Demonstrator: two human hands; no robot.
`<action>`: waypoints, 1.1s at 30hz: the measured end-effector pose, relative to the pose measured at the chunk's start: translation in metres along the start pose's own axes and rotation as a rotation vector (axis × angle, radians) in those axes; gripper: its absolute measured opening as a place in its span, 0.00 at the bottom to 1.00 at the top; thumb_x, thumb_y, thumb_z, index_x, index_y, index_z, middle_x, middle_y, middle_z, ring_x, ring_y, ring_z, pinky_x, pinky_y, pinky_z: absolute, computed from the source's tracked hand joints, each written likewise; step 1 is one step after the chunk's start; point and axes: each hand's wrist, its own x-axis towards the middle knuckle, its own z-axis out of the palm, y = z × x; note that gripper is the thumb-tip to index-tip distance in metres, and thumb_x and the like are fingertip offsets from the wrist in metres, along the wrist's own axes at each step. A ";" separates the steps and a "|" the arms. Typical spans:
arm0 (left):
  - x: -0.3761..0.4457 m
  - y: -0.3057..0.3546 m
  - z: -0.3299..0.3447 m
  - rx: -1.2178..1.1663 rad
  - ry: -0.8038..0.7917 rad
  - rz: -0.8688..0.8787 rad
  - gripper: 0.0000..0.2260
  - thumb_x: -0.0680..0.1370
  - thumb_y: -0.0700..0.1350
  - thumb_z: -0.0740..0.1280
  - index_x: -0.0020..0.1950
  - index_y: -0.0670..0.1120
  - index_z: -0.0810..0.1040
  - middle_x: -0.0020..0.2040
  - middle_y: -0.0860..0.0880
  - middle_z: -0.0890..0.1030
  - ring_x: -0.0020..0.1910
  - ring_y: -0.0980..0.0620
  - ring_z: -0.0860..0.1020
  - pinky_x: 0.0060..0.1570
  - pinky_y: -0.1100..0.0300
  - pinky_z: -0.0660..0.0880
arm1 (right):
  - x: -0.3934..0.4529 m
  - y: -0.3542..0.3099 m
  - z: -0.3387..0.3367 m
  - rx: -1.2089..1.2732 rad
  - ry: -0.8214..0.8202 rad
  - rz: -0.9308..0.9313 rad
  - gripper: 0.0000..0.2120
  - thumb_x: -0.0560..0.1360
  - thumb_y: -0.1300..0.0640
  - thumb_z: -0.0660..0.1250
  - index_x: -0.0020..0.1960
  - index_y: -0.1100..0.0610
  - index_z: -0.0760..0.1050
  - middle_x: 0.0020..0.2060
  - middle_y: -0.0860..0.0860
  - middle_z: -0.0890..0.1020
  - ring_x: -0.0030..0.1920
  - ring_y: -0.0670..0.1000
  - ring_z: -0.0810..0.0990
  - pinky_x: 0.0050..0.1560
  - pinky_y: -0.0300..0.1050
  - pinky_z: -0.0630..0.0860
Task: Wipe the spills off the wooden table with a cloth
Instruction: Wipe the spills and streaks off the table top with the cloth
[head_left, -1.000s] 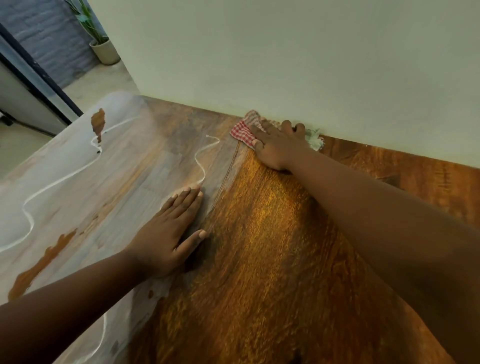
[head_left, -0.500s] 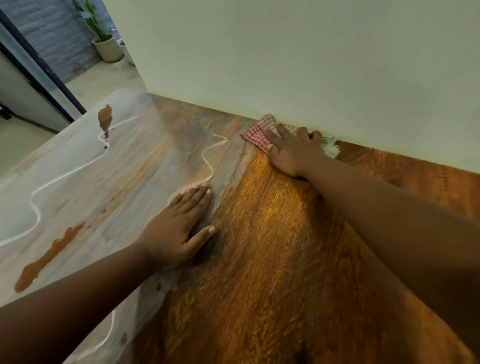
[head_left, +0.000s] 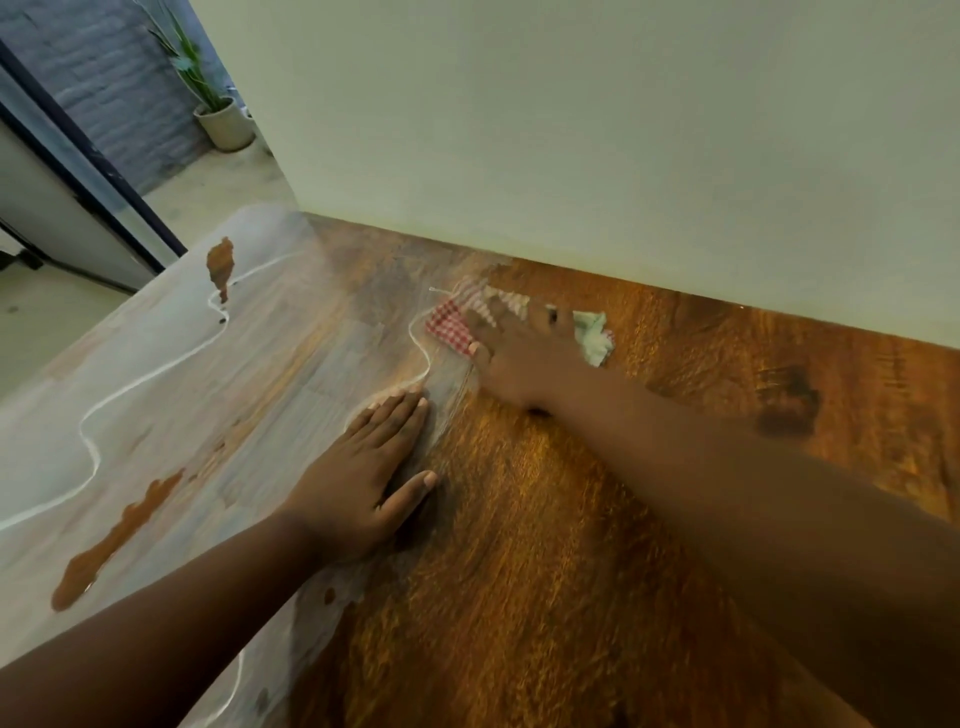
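While the right hand (head_left: 524, 358) reaches far across the table (head_left: 597, 545) toward the wall (head_left: 571, 130), it presses flat on a cloth (head_left: 449, 325), its fingers (head_left: 480, 317) spread and fairly straight over the fabric rather than curled round it. The cloth is red-and-white checked on the left and pale green where a crumpled corner sticks out to the right of the hand; it lies near the far edge of the table, just short of the wall, and is blurred. The left hand (head_left: 363, 473) rests palm down nearer the person, fingers together and extended, thumb out to the right, holding nothing. It lies at the border between the dark, bare brown wood on the right and a pale grey film of spill (head_left: 171, 415) that covers the left part of the table. In that film run thin white wavy lines (head_left: 93, 441), one of which curves up from the left fingertips to the checked edge of the cloth. Several brown patches (head_left: 122, 525) show through the film, one long one near the left forearm and a smaller one at the far left corner. Beyond the table a potted plant (head_left: 218, 111) stands on the floor by a grey brick wall.
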 end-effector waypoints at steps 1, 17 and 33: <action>0.000 0.000 0.000 0.003 0.001 -0.004 0.36 0.73 0.73 0.38 0.76 0.56 0.38 0.78 0.54 0.40 0.76 0.59 0.37 0.74 0.57 0.39 | -0.011 -0.011 0.005 -0.004 -0.001 -0.053 0.27 0.81 0.41 0.41 0.79 0.44 0.41 0.79 0.52 0.45 0.76 0.64 0.44 0.70 0.67 0.36; 0.001 -0.002 0.002 -0.033 0.046 0.031 0.37 0.75 0.71 0.41 0.78 0.53 0.42 0.78 0.54 0.43 0.76 0.60 0.39 0.72 0.61 0.38 | 0.077 0.034 -0.008 -0.062 0.036 0.087 0.29 0.79 0.38 0.41 0.78 0.43 0.41 0.79 0.49 0.46 0.76 0.63 0.45 0.70 0.65 0.43; -0.021 0.009 -0.003 0.154 0.097 -0.137 0.40 0.72 0.73 0.37 0.74 0.51 0.30 0.73 0.50 0.29 0.71 0.56 0.27 0.67 0.63 0.25 | -0.045 -0.097 0.022 0.055 -0.035 0.016 0.27 0.82 0.45 0.44 0.79 0.45 0.42 0.79 0.50 0.43 0.75 0.63 0.42 0.69 0.64 0.37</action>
